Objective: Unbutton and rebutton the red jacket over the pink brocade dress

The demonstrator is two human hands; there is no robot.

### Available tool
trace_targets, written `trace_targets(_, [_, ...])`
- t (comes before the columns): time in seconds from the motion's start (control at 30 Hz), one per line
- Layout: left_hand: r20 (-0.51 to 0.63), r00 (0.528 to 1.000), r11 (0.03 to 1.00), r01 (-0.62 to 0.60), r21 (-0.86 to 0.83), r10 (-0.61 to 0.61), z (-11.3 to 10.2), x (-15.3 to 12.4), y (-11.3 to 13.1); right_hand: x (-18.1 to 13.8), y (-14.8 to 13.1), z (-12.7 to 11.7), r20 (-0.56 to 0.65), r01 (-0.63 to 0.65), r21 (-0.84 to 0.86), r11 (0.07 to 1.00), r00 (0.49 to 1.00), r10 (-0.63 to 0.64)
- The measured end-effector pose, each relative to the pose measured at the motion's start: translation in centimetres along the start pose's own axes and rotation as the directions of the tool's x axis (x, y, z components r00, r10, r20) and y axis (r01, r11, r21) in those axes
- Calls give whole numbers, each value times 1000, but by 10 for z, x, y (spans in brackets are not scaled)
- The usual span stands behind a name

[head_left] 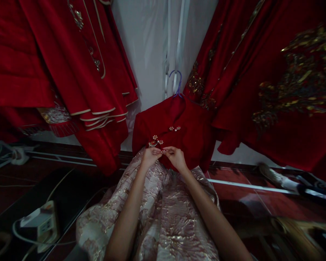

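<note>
A red velvet jacket (179, 123) hangs on a purple hanger (176, 81) in front of me, above a pale pink and gold brocade skirt (163, 217). Two jewelled clasps show on its front, one (155, 141) at the left and one (174, 128) higher up. My left hand (150, 156) and my right hand (175, 156) meet at the jacket's lower front edge. Both pinch a small fastening (163, 150) between their fingertips, just under the left clasp.
Red embroidered garments (70, 65) hang at the left and more with gold embroidery (288, 79) at the right. A white wall (152, 43) is behind. A white power strip (40, 224) with cables lies at the lower left. A shoe (274, 177) lies on the dark floor at right.
</note>
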State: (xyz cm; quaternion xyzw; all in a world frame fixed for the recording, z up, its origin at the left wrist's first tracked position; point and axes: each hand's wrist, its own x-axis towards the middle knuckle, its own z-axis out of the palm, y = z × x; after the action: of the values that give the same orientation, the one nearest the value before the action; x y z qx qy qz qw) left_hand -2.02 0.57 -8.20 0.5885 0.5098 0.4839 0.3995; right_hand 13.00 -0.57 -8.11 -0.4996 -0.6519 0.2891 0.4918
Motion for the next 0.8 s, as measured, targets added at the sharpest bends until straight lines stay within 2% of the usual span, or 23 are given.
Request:
trace_targets(0.23, [47,999,1000,11,-21,-10,-1,-2,-1,-3,-11,-4,18,42,-59,997,999,-41])
trace_targets(0.37, [37,998,998,54,-25,-53,-1,-2,-7,-6,-9,0,-8,82,-86,993,997,-83])
trace_targets(0.57, [73,997,999,14,-37,-12,-6,-3,-12,-9,-2,2,-8,134,-149,980,991,-136])
trace_targets(0.63, [83,996,999,37,3,-38,-9,-3,-9,-9,-3,-1,-13,136,-180,974,990,-140])
trace_targets(0.7, [47,998,997,44,70,-48,-13,-3,-6,-9,-4,-7,-77,115,-207,971,988,-134])
trace_targets(0.8, [35,999,981,-44,188,38,-19,-4,1,-9,-6,-17,-165,98,-218,971,977,-135])
